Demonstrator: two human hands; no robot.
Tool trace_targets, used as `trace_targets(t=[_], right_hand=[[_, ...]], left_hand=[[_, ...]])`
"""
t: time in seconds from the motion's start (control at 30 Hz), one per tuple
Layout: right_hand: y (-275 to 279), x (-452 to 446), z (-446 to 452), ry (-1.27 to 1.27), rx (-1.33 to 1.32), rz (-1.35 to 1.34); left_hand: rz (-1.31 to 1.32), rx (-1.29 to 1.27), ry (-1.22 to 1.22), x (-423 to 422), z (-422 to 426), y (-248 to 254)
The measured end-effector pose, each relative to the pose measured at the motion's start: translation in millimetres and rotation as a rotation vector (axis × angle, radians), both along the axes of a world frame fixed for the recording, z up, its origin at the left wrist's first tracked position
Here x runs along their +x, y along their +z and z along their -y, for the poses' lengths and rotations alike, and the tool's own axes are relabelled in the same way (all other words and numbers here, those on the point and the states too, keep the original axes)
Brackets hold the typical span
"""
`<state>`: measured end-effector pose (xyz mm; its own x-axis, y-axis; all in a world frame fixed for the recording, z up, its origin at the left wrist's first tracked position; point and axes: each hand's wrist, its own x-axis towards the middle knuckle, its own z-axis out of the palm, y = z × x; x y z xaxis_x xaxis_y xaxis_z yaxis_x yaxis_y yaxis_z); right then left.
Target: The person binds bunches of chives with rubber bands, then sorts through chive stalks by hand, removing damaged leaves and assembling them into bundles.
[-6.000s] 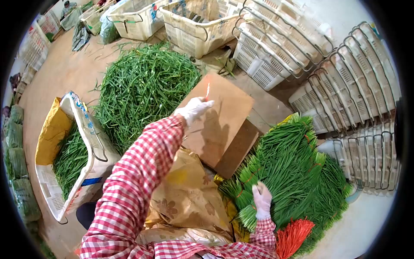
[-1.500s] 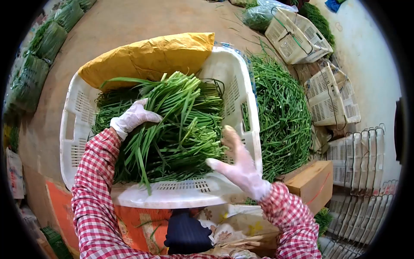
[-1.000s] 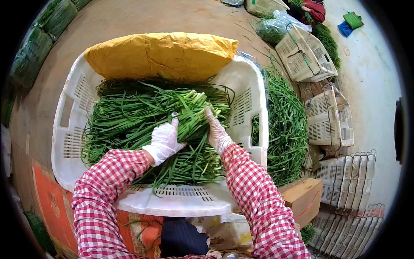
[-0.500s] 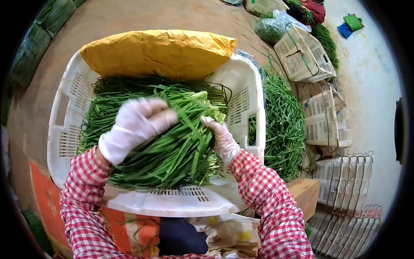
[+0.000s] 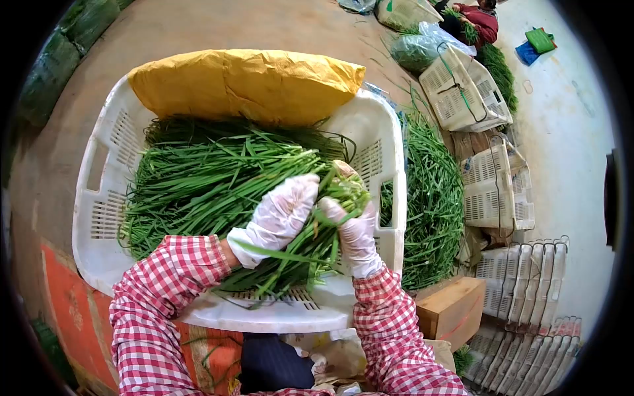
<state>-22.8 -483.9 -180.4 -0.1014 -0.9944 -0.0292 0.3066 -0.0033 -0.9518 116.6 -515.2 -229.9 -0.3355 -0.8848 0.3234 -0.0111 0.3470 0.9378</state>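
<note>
A white plastic basket (image 5: pixel 264 318) holds a thick layer of long, flat garlic chives (image 5: pixel 198 185). Both of my hands wear thin white gloves. Near the basket's right side, my right hand (image 5: pixel 354 231) is wrapped round the pale stem ends of a bunch of chives (image 5: pixel 347 191). My left hand (image 5: pixel 281 208) is closed on chives just left of that bunch, its fingertips bent down among the leaves. A few leaves stick out below the left wrist. A folded yellow sheet (image 5: pixel 247 86) covers the basket's far end.
To the right lie a long heap of chives (image 5: pixel 432 198), a wooden block (image 5: pixel 452 310), upright white crates (image 5: pixel 465 89) and stacked crates (image 5: pixel 522 280). A person in a dark red top (image 5: pixel 481 23) handles greens at the back. Wrapped green bundles (image 5: pixel 49 72) stand at left.
My left hand has moved right and down, from open above the leaves to closed near my right hand. The right hand now grips a bunch, its stem ends turned upward.
</note>
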Motion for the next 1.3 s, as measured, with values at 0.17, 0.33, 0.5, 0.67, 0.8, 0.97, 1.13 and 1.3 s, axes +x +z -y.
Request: trace_targets(t=[0.17, 0.33, 0.5, 0.67, 0.8, 0.97, 1.13, 1.3], right_hand=[[-28, -7, 8, 0.056, 0.067, -0.050], [4, -6, 6, 0.008, 0.135, -0.008], [69, -72, -18, -0.393, 0.084, -0.091], [153, -181, -43, -0.688, -0.469, -0.528], [225, -110, -97, -0.955, -0.598, -0.742], [230, -74, -191, -0.301, -0.477, -0.028], [179, 1, -261, 0.290, -0.297, 0.211], [149, 5, -310, 0.561, -0.258, 0.412]], left_hand=[[-0.109, 0.324, -0.297, 9, -17, -10], [0.039, 0.813, -0.478, 47, 28, -10], [0.455, 0.743, -0.301, 113, 37, -67], [0.157, 0.680, 0.122, 173, -7, 39], [0.329, 0.318, 0.162, 191, -58, 146], [0.536, -0.603, 0.115, 128, -172, 299], [0.460, -0.785, -0.065, 88, -269, 321], [-0.405, 0.547, -0.706, 72, -374, 229]])
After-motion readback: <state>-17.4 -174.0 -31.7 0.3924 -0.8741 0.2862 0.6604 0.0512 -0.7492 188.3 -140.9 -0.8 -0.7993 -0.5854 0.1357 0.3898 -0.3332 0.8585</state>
